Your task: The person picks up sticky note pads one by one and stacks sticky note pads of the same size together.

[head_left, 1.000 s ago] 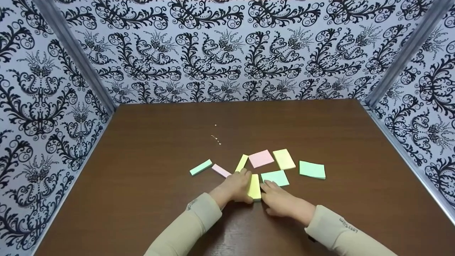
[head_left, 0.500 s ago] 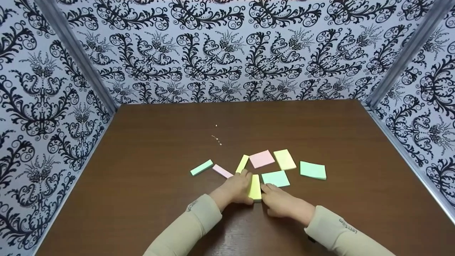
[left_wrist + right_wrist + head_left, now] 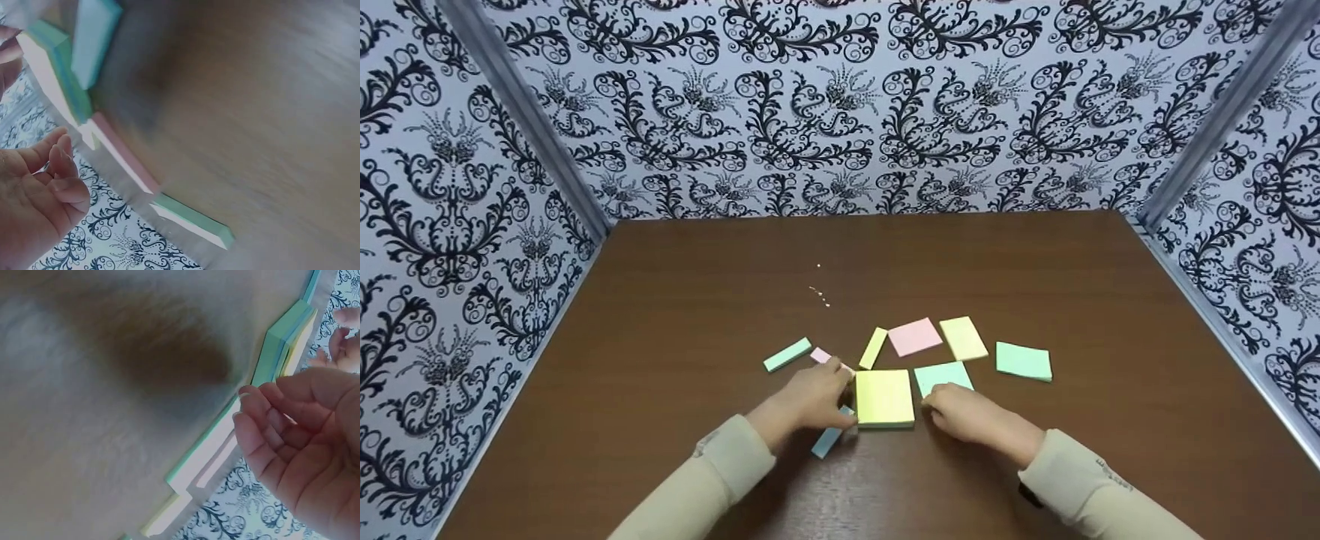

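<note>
A square stack of sticky notes [image 3: 885,399] lies between my hands, yellow on top; green and blue layers show along its side in the right wrist view. My left hand [image 3: 814,397] is at its left edge, fingers loosely bent with nothing in them. Under that hand, a narrow blue sticky-note pad [image 3: 828,442] juts out toward me, and a narrow pink pad [image 3: 820,355] is partly covered by the fingers. To the right of the stack, my right hand [image 3: 967,414] has loosely curled, empty fingers [image 3: 256,405], overlapping the front of a green pad [image 3: 943,377].
Behind the stack lie a narrow yellow pad [image 3: 874,349], a pink pad [image 3: 915,337] and a pale yellow pad [image 3: 964,338]. A green pad [image 3: 1024,361] is farther right, a narrow green one [image 3: 787,355] at left. White crumbs [image 3: 820,293] dot the brown table [image 3: 697,300].
My left hand has drawn left off the stack, uncovering its whole yellow top and the narrow blue pad. My right hand has shifted slightly right, away from the stack's edge, its fingers more curled.
</note>
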`<state>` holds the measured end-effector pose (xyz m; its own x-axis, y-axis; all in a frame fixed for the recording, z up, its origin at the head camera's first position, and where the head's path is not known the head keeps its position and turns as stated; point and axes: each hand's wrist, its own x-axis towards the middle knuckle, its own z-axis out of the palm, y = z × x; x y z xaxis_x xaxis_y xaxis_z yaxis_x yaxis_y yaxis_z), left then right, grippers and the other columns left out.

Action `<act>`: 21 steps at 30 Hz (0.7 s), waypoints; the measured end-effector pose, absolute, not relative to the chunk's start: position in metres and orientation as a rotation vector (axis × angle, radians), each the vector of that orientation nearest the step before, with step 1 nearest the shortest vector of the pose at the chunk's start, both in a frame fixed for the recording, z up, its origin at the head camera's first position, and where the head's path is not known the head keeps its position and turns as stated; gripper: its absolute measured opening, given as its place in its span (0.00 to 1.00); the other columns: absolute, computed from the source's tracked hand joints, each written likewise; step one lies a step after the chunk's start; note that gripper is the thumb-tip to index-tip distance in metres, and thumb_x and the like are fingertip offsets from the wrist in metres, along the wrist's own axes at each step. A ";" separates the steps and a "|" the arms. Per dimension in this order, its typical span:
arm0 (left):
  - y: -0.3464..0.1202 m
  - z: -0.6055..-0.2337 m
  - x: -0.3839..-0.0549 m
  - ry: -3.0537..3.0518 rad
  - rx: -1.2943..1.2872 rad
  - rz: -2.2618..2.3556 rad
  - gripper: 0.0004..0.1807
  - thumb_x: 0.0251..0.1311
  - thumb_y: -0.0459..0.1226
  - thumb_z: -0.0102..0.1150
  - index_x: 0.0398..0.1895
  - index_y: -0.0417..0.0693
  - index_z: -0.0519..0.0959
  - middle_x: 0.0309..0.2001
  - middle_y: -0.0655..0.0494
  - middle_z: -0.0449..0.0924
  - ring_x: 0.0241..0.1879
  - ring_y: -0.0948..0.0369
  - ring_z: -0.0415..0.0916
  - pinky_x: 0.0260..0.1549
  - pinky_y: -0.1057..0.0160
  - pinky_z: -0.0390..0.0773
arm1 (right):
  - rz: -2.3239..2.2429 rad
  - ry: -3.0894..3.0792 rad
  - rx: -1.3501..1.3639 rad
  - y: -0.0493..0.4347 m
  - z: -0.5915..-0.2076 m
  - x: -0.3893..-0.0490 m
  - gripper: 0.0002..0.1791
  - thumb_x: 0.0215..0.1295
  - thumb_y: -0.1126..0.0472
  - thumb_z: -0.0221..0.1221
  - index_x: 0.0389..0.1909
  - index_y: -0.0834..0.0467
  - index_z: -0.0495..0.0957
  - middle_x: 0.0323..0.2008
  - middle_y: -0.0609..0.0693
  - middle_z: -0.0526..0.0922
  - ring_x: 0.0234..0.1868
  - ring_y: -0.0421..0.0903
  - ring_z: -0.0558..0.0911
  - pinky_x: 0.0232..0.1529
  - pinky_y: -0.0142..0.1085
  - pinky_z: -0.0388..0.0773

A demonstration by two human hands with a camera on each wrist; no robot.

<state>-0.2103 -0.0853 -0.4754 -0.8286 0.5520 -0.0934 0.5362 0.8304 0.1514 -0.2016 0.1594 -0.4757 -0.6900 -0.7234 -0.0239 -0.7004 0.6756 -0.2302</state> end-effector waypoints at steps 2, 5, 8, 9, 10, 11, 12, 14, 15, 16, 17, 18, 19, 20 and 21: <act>-0.090 -0.477 -0.207 2.856 0.870 0.156 0.22 0.46 0.52 0.61 0.35 0.45 0.74 0.33 0.54 0.66 0.25 0.62 0.64 0.22 0.63 0.69 | -0.340 2.772 -1.140 0.157 -0.478 -0.203 0.10 0.56 0.75 0.50 0.27 0.65 0.80 0.24 0.54 0.79 0.26 0.44 0.75 0.25 0.36 0.69; -0.092 -0.481 -0.203 2.841 0.892 0.139 0.16 0.49 0.49 0.59 0.31 0.47 0.76 0.31 0.55 0.65 0.25 0.63 0.62 0.22 0.63 0.68 | -0.346 2.782 -1.106 0.153 -0.481 -0.205 0.11 0.56 0.74 0.49 0.26 0.64 0.80 0.24 0.54 0.80 0.27 0.45 0.77 0.26 0.38 0.71; -0.092 -0.484 -0.200 2.835 0.906 0.146 0.12 0.51 0.46 0.58 0.34 0.48 0.78 0.33 0.55 0.66 0.27 0.62 0.66 0.25 0.62 0.70 | -0.328 2.795 -1.098 0.150 -0.483 -0.206 0.11 0.56 0.74 0.50 0.25 0.64 0.80 0.23 0.53 0.80 0.26 0.46 0.77 0.26 0.38 0.71; -0.091 -0.485 -0.199 2.834 0.911 0.157 0.12 0.51 0.44 0.58 0.35 0.48 0.79 0.33 0.55 0.67 0.28 0.61 0.66 0.25 0.62 0.70 | -0.334 2.793 -1.091 0.149 -0.483 -0.206 0.11 0.56 0.75 0.49 0.23 0.63 0.79 0.21 0.53 0.79 0.24 0.44 0.75 0.25 0.37 0.69; -0.091 -0.485 -0.199 2.834 0.915 0.171 0.12 0.52 0.43 0.58 0.37 0.48 0.80 0.34 0.54 0.68 0.29 0.61 0.67 0.26 0.61 0.71 | -0.339 2.792 -1.087 0.149 -0.483 -0.206 0.12 0.56 0.75 0.49 0.21 0.63 0.79 0.19 0.52 0.78 0.22 0.43 0.73 0.24 0.37 0.67; -0.091 -0.485 -0.198 2.834 0.919 0.181 0.12 0.52 0.42 0.58 0.38 0.49 0.81 0.35 0.54 0.69 0.30 0.61 0.68 0.26 0.61 0.71 | -0.343 2.788 -1.082 0.148 -0.483 -0.206 0.12 0.56 0.75 0.49 0.20 0.62 0.77 0.18 0.52 0.76 0.21 0.42 0.70 0.23 0.36 0.65; -0.091 -0.485 -0.198 2.837 0.926 0.182 0.12 0.53 0.41 0.57 0.40 0.49 0.81 0.35 0.54 0.69 0.30 0.61 0.69 0.27 0.62 0.72 | -0.345 2.786 -1.082 0.147 -0.482 -0.206 0.13 0.57 0.75 0.49 0.18 0.62 0.76 0.16 0.51 0.75 0.19 0.40 0.67 0.22 0.35 0.63; -0.091 -0.486 -0.197 2.844 0.951 0.179 0.13 0.53 0.40 0.57 0.42 0.50 0.82 0.37 0.54 0.71 0.32 0.61 0.70 0.28 0.62 0.73 | -0.352 2.779 -1.078 0.145 -0.482 -0.206 0.15 0.57 0.76 0.48 0.15 0.60 0.74 0.14 0.50 0.72 0.18 0.39 0.62 0.22 0.33 0.59; -0.091 -0.486 -0.196 2.846 0.965 0.177 0.14 0.53 0.39 0.56 0.43 0.50 0.82 0.37 0.53 0.72 0.33 0.60 0.71 0.28 0.62 0.73 | -0.356 2.777 -1.075 0.145 -0.482 -0.206 0.15 0.57 0.76 0.48 0.15 0.60 0.73 0.14 0.50 0.71 0.18 0.38 0.61 0.22 0.33 0.58; -0.090 -0.486 -0.196 2.849 0.977 0.165 0.14 0.54 0.39 0.55 0.43 0.50 0.82 0.37 0.53 0.72 0.34 0.60 0.71 0.28 0.62 0.73 | -0.354 2.778 -1.072 0.144 -0.482 -0.206 0.16 0.57 0.76 0.48 0.14 0.59 0.73 0.14 0.50 0.71 0.18 0.38 0.60 0.21 0.32 0.58; -0.090 -0.487 -0.196 2.852 0.988 0.155 0.14 0.54 0.39 0.55 0.43 0.50 0.83 0.37 0.54 0.73 0.34 0.60 0.72 0.29 0.62 0.73 | -0.352 2.780 -1.070 0.144 -0.483 -0.206 0.16 0.57 0.75 0.48 0.14 0.59 0.72 0.14 0.50 0.72 0.18 0.37 0.60 0.21 0.32 0.58; -0.089 -0.487 -0.196 2.856 1.002 0.148 0.13 0.54 0.39 0.55 0.43 0.50 0.83 0.37 0.54 0.73 0.34 0.61 0.72 0.29 0.62 0.74 | -0.350 2.783 -1.071 0.143 -0.483 -0.206 0.16 0.57 0.75 0.48 0.14 0.59 0.72 0.14 0.50 0.72 0.18 0.37 0.61 0.21 0.32 0.58; -0.088 -0.487 -0.196 2.863 1.018 0.141 0.13 0.54 0.38 0.55 0.42 0.50 0.83 0.36 0.54 0.74 0.34 0.61 0.73 0.29 0.62 0.74 | -0.349 2.788 -1.072 0.143 -0.483 -0.205 0.16 0.57 0.75 0.48 0.14 0.59 0.72 0.13 0.50 0.72 0.18 0.37 0.61 0.21 0.32 0.58; -0.088 -0.488 -0.196 2.870 1.034 0.137 0.11 0.54 0.38 0.55 0.39 0.50 0.84 0.35 0.54 0.73 0.33 0.61 0.72 0.27 0.63 0.73 | -0.352 2.790 -1.070 0.143 -0.483 -0.205 0.16 0.57 0.75 0.48 0.14 0.59 0.72 0.13 0.50 0.71 0.18 0.37 0.61 0.21 0.32 0.58; -0.088 -0.488 -0.197 2.877 1.049 0.136 0.09 0.54 0.38 0.55 0.34 0.49 0.84 0.33 0.55 0.72 0.30 0.62 0.70 0.25 0.64 0.71 | -0.355 2.791 -1.072 0.143 -0.484 -0.205 0.16 0.56 0.76 0.48 0.13 0.59 0.72 0.13 0.50 0.71 0.18 0.37 0.60 0.21 0.32 0.58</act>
